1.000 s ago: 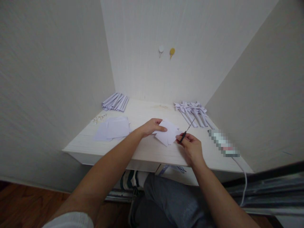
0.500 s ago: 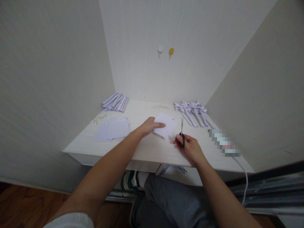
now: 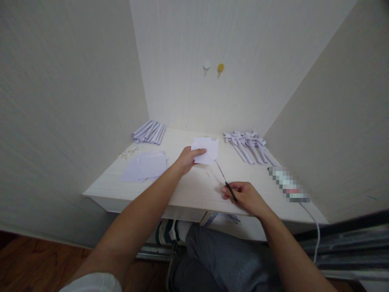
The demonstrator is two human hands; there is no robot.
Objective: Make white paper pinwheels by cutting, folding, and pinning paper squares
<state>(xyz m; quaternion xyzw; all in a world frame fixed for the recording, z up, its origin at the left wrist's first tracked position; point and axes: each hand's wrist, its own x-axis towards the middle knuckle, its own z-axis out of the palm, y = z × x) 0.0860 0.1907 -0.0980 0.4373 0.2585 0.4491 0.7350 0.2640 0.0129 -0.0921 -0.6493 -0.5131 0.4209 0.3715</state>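
Note:
My left hand pinches a square white paper sheet above the middle of the desk, thumb lying on top. Black-handled scissors are in my right hand, lower and to the right. Their thin blades point up and left, with the tips at the paper's lower right corner. Whether the blades are cutting into the paper cannot be made out. A small yellowish scrap lies on the desk below the sheet.
Loose white sheets lie left, with rolled paper tubes and small pale bits behind. Paper pinwheels on tubes lie at the back right, near a blurred-out device with a white cable. Walls enclose the desk.
The paper has turned and shifted slightly up and left with my left hand. The scissors have swung from upright to a leftward slant, bringing their tips to the paper's corner.

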